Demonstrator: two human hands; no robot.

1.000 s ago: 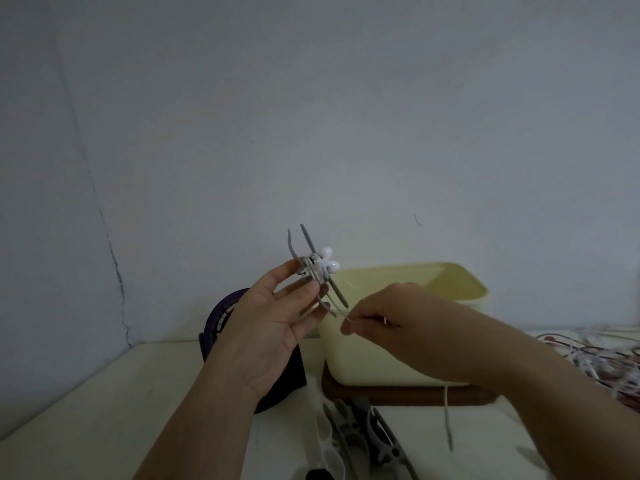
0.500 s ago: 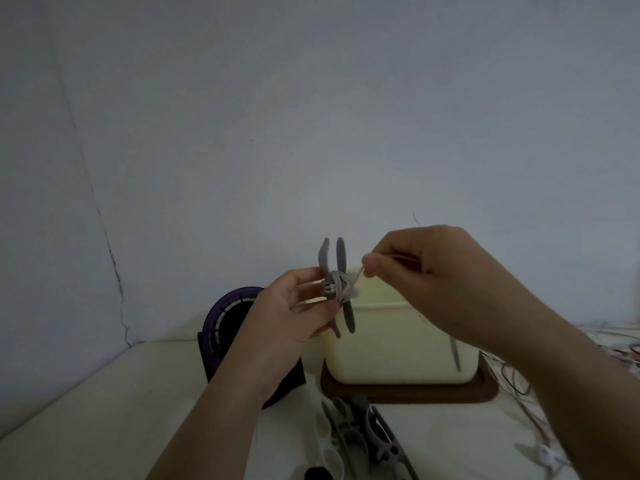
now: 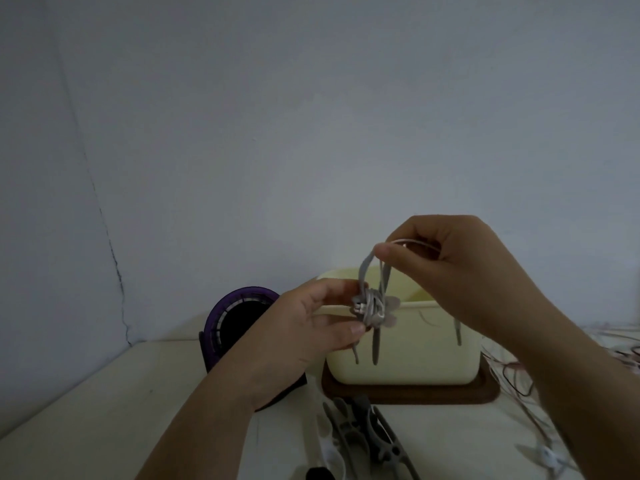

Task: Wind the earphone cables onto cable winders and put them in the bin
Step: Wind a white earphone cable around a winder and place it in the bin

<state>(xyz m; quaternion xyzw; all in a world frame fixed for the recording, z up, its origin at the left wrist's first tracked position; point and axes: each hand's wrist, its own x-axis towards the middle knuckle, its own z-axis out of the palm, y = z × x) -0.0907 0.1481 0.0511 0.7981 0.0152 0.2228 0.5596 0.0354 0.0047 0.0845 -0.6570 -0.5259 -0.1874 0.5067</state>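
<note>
Aloft, left hand (image 3: 302,329) pinching winder (image 3: 372,308), bin (image 3: 419,358) behind

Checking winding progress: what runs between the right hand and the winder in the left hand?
In the head view, two grey strips rise from the cable winder, pinched by the left hand, to the right hand, which also pinches the white cable.

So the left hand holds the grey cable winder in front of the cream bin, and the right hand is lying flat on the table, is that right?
Not quite. The left hand does hold the grey cable winder in front of the cream bin, but the right hand is up above the winder, pinching the earphone cable, as the head view shows.
</note>
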